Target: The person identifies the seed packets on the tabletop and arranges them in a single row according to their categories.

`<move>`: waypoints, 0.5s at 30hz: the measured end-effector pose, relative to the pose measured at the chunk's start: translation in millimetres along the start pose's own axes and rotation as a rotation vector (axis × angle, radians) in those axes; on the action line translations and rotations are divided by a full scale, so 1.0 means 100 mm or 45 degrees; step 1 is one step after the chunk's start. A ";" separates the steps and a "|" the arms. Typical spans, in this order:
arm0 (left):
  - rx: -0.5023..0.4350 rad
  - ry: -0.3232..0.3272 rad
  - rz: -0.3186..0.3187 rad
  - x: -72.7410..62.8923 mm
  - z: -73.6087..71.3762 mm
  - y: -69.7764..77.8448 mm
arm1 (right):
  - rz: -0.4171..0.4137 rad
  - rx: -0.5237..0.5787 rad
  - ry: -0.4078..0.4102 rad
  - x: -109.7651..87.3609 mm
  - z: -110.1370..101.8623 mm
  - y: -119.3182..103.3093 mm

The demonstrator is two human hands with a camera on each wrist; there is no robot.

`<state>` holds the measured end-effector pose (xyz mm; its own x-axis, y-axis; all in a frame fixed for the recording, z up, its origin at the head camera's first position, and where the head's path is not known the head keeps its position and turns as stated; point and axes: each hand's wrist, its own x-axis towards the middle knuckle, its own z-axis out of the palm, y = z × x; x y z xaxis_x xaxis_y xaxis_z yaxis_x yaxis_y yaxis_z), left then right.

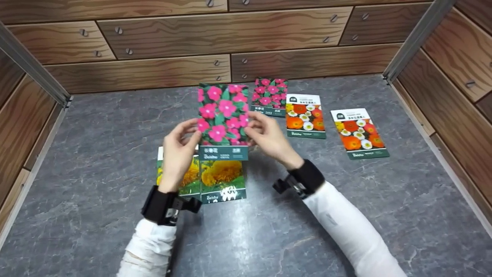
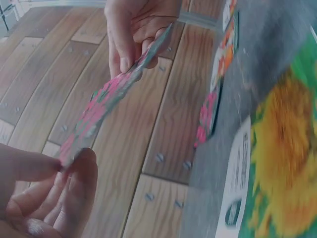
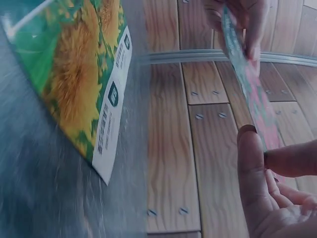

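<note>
Both hands (image 1: 178, 148) (image 1: 272, 137) pinch thin rectangular pink-flower packet (image 1: 223, 119) by opposite edges; grey marble-veined tabletop (image 1: 96, 165) beneath

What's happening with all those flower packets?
A person is holding one pink-flower packet up off the grey table, pinching its two side edges with the left hand and the right hand. Two yellow-flower packets lie side by side on the table, partly hidden behind the hands and the held packet. Farther back and to the right lie another pink one and two orange-and-white ones.
</note>
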<state>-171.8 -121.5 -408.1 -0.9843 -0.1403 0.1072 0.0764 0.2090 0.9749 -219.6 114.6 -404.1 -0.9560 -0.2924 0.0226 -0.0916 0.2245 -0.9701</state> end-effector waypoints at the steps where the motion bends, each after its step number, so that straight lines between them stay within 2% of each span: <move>1: -0.014 -0.005 0.009 -0.02 0.04 0.01 | -0.005 -0.005 0.006 -0.04 -0.05 0.00; 7: -0.043 -0.025 0.081 -0.08 0.32 0.06 | -0.070 -0.080 0.096 -0.25 -0.31 0.02; 11: 0.018 -0.062 0.115 -0.13 0.47 0.08 | -0.126 -0.172 0.183 -0.34 -0.43 0.08; 15: 0.127 -0.097 0.150 -0.20 0.57 0.09 | -0.173 -0.272 0.247 -0.42 -0.48 0.11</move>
<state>-160.7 -61.9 -412.6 -0.9789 -0.0363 0.2010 0.1797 0.3153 0.9318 -194.2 174.0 -404.2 -0.9644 -0.1550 0.2140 -0.2589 0.3920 -0.8828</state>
